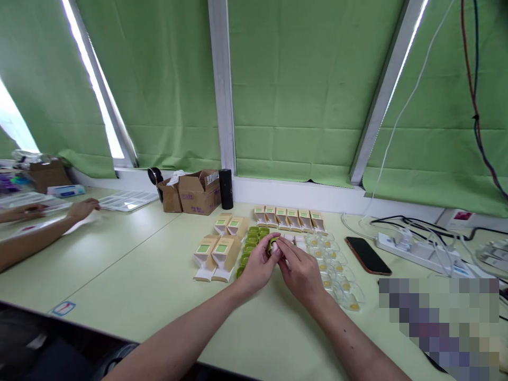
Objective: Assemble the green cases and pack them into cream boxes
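Both hands meet over the middle of the table. My left hand [257,265] is closed around a small green case [272,244] with a white piece showing in it. My right hand [302,269] pinches the same case from the other side, its fingertips hiding much of it. Rows of similar green cases [250,247] lie just left and behind. Right of my hands are clear plastic shells [339,268] with yellow spots. A few white pieces [299,241] show behind my right hand. Open kraft boxes [225,251] with green labels stand to the left.
More kraft boxes [292,218] line up at the back. Brown cartons [199,193] and a black cylinder [226,189] stand by the wall. At right lie a phone [368,255] and a power strip [416,254] with cables. Another person's hand [83,209] works at far left.
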Tool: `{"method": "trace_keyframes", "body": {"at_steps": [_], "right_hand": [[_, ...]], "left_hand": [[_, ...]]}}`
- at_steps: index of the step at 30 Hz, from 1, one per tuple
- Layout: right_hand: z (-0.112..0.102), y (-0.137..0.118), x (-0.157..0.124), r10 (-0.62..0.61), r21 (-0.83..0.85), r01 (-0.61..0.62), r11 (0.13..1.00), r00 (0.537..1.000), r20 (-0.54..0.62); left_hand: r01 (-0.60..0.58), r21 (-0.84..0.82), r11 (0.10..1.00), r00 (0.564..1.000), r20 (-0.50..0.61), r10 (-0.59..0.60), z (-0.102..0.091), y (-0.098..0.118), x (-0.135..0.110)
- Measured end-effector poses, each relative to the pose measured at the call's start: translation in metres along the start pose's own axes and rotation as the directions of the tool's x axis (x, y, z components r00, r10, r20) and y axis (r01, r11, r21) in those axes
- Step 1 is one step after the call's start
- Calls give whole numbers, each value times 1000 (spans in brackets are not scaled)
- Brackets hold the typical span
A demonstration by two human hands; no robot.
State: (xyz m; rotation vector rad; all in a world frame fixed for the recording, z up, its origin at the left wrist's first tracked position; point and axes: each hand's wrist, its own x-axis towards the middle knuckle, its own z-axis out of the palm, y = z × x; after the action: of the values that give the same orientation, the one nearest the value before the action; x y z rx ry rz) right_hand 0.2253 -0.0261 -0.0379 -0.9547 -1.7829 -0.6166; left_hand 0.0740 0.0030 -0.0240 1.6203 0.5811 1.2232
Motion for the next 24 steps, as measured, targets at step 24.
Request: {"method": "trace_keyframes", "body": {"at_steps": [24], "right_hand": [[5, -1, -4, 295, 309, -331, 891, 942, 160]], "left_hand": [[19, -92, 996, 1000, -15, -20, -2, -7, 2]]}}
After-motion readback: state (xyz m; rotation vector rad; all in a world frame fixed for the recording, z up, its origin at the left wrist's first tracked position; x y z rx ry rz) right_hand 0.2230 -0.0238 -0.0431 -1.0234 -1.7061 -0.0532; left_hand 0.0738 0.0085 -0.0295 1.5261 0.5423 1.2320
